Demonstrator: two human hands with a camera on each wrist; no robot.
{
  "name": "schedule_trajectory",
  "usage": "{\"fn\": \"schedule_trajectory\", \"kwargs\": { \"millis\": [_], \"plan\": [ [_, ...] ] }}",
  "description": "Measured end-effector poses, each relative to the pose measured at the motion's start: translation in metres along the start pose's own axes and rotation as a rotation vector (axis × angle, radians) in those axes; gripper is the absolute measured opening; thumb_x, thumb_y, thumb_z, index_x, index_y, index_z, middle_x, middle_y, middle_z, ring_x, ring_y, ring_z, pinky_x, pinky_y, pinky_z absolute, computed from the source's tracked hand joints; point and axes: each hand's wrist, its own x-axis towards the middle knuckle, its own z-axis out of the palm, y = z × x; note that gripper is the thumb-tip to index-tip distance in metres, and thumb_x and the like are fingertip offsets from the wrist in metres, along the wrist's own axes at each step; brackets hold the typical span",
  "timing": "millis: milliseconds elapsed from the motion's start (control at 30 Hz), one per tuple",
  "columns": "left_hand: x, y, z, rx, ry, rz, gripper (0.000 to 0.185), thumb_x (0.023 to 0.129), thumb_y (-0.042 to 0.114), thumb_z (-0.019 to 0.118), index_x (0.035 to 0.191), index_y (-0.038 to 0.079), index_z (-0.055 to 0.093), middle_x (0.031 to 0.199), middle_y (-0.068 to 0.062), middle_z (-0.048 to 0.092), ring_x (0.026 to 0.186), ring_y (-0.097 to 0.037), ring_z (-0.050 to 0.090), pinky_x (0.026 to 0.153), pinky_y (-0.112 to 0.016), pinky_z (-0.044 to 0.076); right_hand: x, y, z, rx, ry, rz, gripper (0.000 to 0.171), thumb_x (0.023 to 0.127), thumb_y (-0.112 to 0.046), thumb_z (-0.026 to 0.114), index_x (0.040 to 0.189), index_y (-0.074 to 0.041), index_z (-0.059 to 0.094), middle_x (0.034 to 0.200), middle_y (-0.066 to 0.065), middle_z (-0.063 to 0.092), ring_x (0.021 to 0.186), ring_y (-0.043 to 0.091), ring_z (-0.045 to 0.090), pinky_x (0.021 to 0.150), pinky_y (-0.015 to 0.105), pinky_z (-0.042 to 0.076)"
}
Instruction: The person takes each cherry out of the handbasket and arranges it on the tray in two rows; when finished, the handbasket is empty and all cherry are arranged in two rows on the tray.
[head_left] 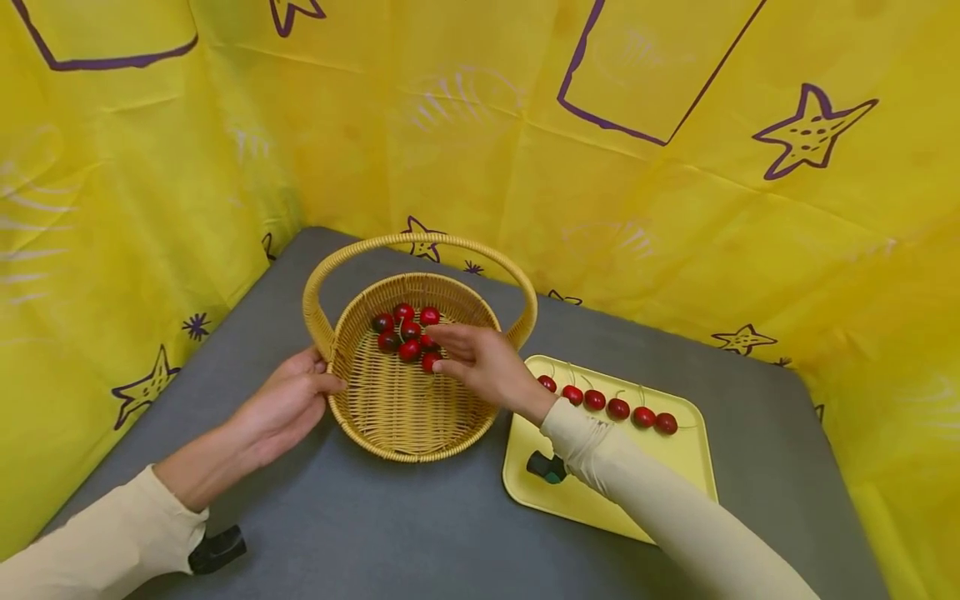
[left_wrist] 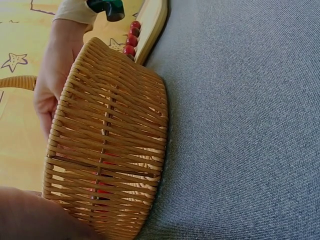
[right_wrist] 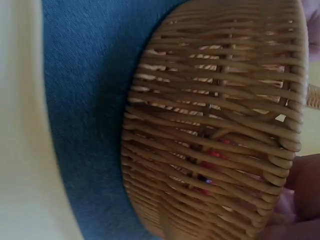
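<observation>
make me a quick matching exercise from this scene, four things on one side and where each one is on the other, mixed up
Things:
1. left hand
2. right hand
3. row of cherries
4. basket

Places:
a. on the yellow tray
b. on the grey table
c. reaching into the basket
d. on the basket's outer rim

Pairs: 1-d, 2-c, 3-a, 4-b

A grey cloth-covered table (head_left: 390,533) stands enclosed by yellow sheeting (head_left: 712,208) printed with purple stars.

right hand (head_left: 483,364) hides one cherry (head_left: 431,360) partly | tray (head_left: 678,454) under sleeve
</observation>
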Motion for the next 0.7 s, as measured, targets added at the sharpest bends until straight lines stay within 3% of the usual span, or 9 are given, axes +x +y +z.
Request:
{"fn": "schedule_trajectory", "kwargs": {
  "millis": [300, 700],
  "plan": [
    [-0.002, 0.002, 0.001, 0.002, 0.002, -0.002, 0.086, 0.096, -0.014, 0.040, 0.165, -0.005, -0.010, 0.175, -0.021, 0.001, 0.160, -0.029, -0.001, 0.130, -0.049, 0.000, 0.011, -0.007, 0.007, -0.177, -0.008, 0.030, 0.039, 0.097, 0.000, 0.072, 0.137, 0.002, 0.068, 0.138, 0.016, 0.069, 0.126, 0.028, 0.067, 0.106, 0.037, 0.055],
    [-0.001, 0.001, 0.001, -0.006, 0.001, 0.000, 0.088, 0.096, -0.015, 0.040, 0.165, -0.003, -0.013, 0.175, -0.020, -0.005, 0.160, -0.028, -0.006, 0.130, -0.049, -0.003, 0.020, -0.001, 0.019, -0.179, -0.020, 0.066, 0.028, 0.096, 0.000, 0.075, 0.124, 0.002, 0.075, 0.124, 0.013, 0.076, 0.117, 0.024, 0.072, 0.100, 0.033, 0.058]
  ]
}}
